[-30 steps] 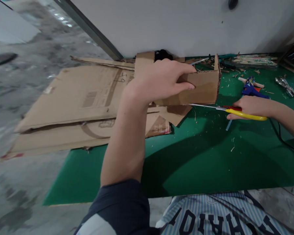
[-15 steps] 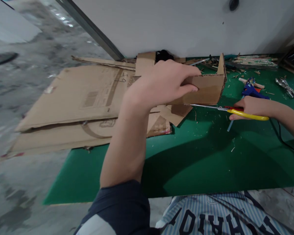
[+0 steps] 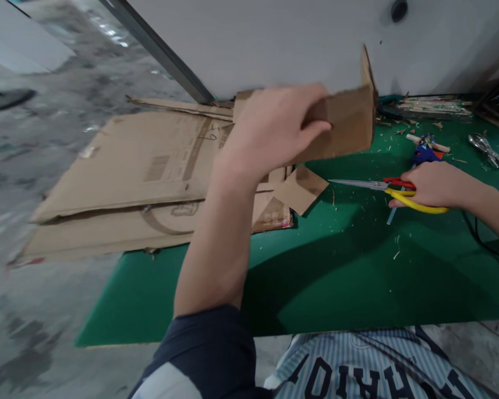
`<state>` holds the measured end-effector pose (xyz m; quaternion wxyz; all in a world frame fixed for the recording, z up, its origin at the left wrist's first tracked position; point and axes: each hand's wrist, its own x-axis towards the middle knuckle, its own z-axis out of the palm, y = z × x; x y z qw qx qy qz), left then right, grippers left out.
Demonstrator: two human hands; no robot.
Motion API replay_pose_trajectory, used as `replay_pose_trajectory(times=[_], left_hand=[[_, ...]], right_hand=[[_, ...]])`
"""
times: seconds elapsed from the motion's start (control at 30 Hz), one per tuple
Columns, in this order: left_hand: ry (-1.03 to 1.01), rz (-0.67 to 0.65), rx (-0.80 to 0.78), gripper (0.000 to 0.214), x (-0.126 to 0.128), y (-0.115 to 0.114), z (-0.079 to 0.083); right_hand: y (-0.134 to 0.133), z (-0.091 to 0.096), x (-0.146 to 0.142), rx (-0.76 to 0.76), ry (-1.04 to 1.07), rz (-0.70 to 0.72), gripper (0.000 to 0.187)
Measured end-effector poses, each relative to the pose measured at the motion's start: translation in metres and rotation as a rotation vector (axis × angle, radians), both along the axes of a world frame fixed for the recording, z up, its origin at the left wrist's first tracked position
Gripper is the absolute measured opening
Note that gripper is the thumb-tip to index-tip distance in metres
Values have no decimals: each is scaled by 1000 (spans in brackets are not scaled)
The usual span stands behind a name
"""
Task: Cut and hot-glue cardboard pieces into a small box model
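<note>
The left hand (image 3: pixel 270 130) pinches a bent cardboard piece (image 3: pixel 347 122) between its fingers (image 3: pixel 317 133), and the right hand (image 3: pixel 438 183) curls its fingers round scissors (image 3: pixel 376 185) over the green counter (image 3: pixel 341 288).

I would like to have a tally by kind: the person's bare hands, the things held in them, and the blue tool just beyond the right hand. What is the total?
Left hand plus right hand: 2
Folded brown cardboard piece: 1
Metal scissors with red and yellow handles: 1
Blue tool: 1
Total: 5

Cardboard sheets (image 3: pixel 149 160) lie on the table (image 3: pixel 336 293), left of the scissors (image 3: pixel 380 185)
</note>
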<state>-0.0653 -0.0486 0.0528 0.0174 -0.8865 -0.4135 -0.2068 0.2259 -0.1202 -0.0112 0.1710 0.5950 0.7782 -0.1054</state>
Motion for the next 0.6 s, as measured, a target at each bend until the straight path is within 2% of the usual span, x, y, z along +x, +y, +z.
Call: replay_pose_trajectory(times=[0.07, 0.13, 0.17, 0.23, 0.33, 0.4, 0.5, 0.6], left_hand=[[-203, 75, 133, 12, -7, 12, -3], [-446, 69, 334, 16, -14, 28, -5], [-574, 23, 431, 21, -18, 35, -6], [-808, -118, 449, 31, -23, 45, -5], [-1062, -206, 272, 39, -24, 46, -3], [-1175, -229, 167, 29, -21, 43, -3], [-1318, -278, -2, 16, -16, 43, -7], [-1421, -284, -133, 28, -13, 49, -12]], right_hand=[[-3, 1, 1, 100, -30, -71, 75], [-1, -1, 4, 173, -8, -164, 76], [1, -3, 5, 190, 21, -212, 76], [11, -9, 8, 185, 91, -286, 75], [32, -19, 5, 109, 174, -338, 70], [49, -24, -3, 123, 224, -355, 63], [76, -30, -21, 232, 272, -326, 53], [110, -35, -37, 364, 271, -277, 43]])
